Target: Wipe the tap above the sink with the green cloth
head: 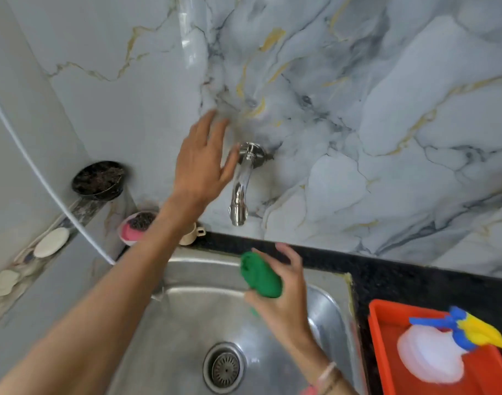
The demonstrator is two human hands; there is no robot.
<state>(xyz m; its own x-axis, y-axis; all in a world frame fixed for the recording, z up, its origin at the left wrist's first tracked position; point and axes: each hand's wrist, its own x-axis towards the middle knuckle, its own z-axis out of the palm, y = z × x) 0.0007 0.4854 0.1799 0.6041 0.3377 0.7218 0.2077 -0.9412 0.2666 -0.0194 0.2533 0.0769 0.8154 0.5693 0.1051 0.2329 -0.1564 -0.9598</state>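
Observation:
A chrome tap (239, 189) juts out of the marble wall above a steel sink (187, 317). My left hand (202, 161) is raised just left of the tap's handle, fingers spread, holding nothing; its thumb is close to the handle. My right hand (284, 292) hovers over the sink's back edge below the tap and grips a bunched green cloth (259, 276).
An orange tray (386, 332) with a white spray bottle (432, 354) sits on the black counter (415, 280) at the right. On the left are a dark pot of soil (98, 179), a pink dish (134, 226), a small beige cup (191, 235) and a white hose (44, 181).

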